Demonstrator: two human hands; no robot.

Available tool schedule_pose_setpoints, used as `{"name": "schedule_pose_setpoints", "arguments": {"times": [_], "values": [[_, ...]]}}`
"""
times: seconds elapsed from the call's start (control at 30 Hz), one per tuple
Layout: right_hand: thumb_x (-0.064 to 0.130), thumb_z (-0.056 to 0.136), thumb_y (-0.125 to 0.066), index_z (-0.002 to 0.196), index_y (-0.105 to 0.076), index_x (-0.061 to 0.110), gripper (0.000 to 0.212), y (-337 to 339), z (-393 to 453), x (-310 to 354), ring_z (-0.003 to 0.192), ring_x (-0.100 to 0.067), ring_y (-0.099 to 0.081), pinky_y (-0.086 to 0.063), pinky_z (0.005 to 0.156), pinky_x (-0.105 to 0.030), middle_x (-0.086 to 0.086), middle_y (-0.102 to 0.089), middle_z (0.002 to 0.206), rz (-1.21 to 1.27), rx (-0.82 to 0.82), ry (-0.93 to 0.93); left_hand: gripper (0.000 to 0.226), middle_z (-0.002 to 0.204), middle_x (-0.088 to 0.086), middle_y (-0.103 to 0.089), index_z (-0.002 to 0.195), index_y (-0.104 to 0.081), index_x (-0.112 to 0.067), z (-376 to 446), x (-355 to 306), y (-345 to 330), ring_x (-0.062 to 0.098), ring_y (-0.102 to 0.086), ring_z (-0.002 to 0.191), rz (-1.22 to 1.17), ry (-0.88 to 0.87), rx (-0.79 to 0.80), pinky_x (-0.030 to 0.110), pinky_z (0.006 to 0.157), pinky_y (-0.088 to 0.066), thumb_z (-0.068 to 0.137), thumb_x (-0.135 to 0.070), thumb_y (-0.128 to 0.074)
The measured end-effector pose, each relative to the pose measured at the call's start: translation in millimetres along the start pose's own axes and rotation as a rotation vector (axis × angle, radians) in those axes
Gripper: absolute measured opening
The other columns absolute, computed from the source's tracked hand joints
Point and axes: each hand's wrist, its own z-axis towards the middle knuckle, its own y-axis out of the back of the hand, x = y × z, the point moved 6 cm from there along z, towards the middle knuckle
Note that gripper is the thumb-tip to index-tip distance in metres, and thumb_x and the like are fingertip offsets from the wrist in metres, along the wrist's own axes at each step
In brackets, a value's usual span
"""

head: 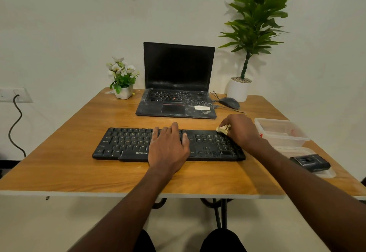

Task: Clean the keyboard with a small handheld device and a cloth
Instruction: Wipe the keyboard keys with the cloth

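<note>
A black keyboard (pixel 126 145) lies across the middle of the wooden table (pixel 69 164). My left hand (pixel 168 148) rests flat on its centre keys, fingers spread, holding nothing. My right hand (pixel 241 131) is closed around a small bunched yellowish cloth (pixel 223 128), which touches the keyboard's far right corner. A small black handheld device (pixel 310 162) lies on a clear lid at the right edge of the table, apart from both hands.
An open dusty laptop (pixel 178 85) stands behind the keyboard, with a mouse (pixel 229 102) and cable to its right. A clear plastic container (pixel 281 132) sits right of my right hand. A small flower pot (pixel 122 91) and a tall potted plant (pixel 238 89) stand at the back.
</note>
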Motion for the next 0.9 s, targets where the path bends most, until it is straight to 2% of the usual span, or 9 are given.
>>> {"name": "schedule_pose_setpoints", "arguments": {"times": [0.1, 0.23, 0.33, 0.4, 0.5, 0.57, 0.67, 0.77, 0.9], "values": [[0.010, 0.089, -0.073, 0.118, -0.077, 0.023, 0.032, 2.8, 7.1, 4.2, 0.110, -0.025, -0.066, -0.055, 0.093, -0.040, -0.005, -0.074, 0.121, -0.020, 0.000, -0.030, 0.057, 0.139, 0.009, -0.066, 0.153, -0.042, -0.014, 0.0, -0.1, -0.2, 0.023, -0.055, 0.138, 0.002, -0.003, 0.000, 0.048, 0.133, -0.018, 0.111, -0.049, -0.026], [0.013, 0.090, -0.074, 0.118, -0.076, 0.019, 0.029, -7.6, 8.3, 39.4, 0.105, -0.024, -0.067, -0.056, 0.088, -0.035, -0.006, -0.074, 0.116, 0.012, -0.005, 0.041, 0.057, 0.138, 0.009, -0.066, 0.152, -0.043, -0.014, 1.1, 0.1, -2.0, 0.024, -0.056, 0.137, 0.010, -0.005, -0.005, 0.048, 0.132, -0.020, 0.111, -0.049, -0.027], [0.008, 0.089, -0.073, 0.114, -0.078, 0.021, 0.029, -16.4, 6.6, 69.5, 0.107, -0.019, -0.066, -0.046, 0.081, -0.025, -0.001, -0.075, 0.116, 0.114, -0.011, 0.126, 0.055, 0.135, 0.009, -0.067, 0.150, -0.045, -0.014, 1.4, 0.6, -2.2, 0.024, -0.057, 0.135, 0.013, -0.007, -0.008, 0.048, 0.131, -0.021, 0.110, -0.049, -0.028], [0.003, 0.088, -0.073, 0.113, -0.079, 0.021, 0.032, -17.4, 5.5, 79.9, 0.110, -0.019, -0.066, -0.044, 0.081, -0.023, -0.002, -0.075, 0.120, 0.155, 0.002, 0.167, 0.054, 0.133, 0.008, -0.068, 0.148, -0.046, -0.014, 0.7, -0.1, -1.6, 0.023, -0.058, 0.133, 0.008, -0.009, -0.013, 0.048, 0.130, -0.022, 0.110, -0.049, -0.029], [0.003, 0.087, -0.074, 0.114, -0.078, 0.022, 0.034, -14.9, 5.6, 67.9, 0.113, -0.021, -0.065, -0.052, 0.090, -0.031, -0.004, -0.073, 0.123, 0.125, 0.015, 0.180, 0.053, 0.131, 0.008, -0.069, 0.147, -0.046, -0.015, 0.3, 0.9, -1.3, 0.023, -0.059, 0.131, 0.003, -0.001, -0.015, 0.049, 0.131, -0.021, 0.110, -0.048, -0.028], [0.007, 0.087, -0.075, 0.118, -0.076, 0.022, 0.034, -11.7, 6.2, 45.3, 0.112, -0.022, -0.065, -0.054, 0.091, -0.034, -0.005, -0.072, 0.123, 0.047, 0.010, 0.114, 0.051, 0.130, 0.008, -0.069, 0.146, -0.046, -0.015, 1.2, 0.7, -1.1, 0.023, -0.059, 0.131, -0.003, 0.002, -0.014, 0.049, 0.131, -0.020, 0.110, -0.047, -0.028], [0.006, 0.088, -0.074, 0.117, -0.077, 0.020, 0.033, -0.5, 7.8, 11.7, 0.107, -0.024, -0.066, -0.045, 0.079, -0.029, -0.004, -0.075, 0.118, 0.080, -0.022, -0.002, 0.051, 0.129, 0.008, -0.069, 0.145, -0.047, -0.014, 1.1, -0.2, -1.4, 0.024, -0.060, 0.130, 0.002, -0.002, -0.013, 0.049, 0.132, -0.020, 0.111, -0.047, -0.028], [0.006, 0.089, -0.072, 0.115, -0.079, 0.016, 0.029, 8.5, 11.6, -11.3, 0.099, -0.023, -0.067, -0.040, 0.073, -0.025, -0.006, -0.077, 0.112, 0.155, -0.101, -0.119, 0.052, 0.128, 0.008, -0.069, 0.145, -0.047, -0.014, 0.9, 1.1, -2.2, 0.024, -0.060, 0.130, 0.003, -0.003, -0.016, 0.049, 0.132, -0.020, 0.111, -0.048, -0.028], [0.003, 0.087, -0.073, 0.117, -0.078, 0.017, 0.033, -0.2, 1.9, 2.7, 0.108, -0.023, -0.066, -0.047, 0.082, -0.029, -0.004, -0.075, 0.118, 0.081, -0.003, -0.028, 0.050, 0.121, 0.007, -0.070, 0.139, -0.049, -0.015, 1.6, 0.9, -2.5, 0.024, -0.062, 0.124, 0.017, -0.003, -0.029, 0.050, 0.131, -0.022, 0.110, -0.048, -0.028]]}}
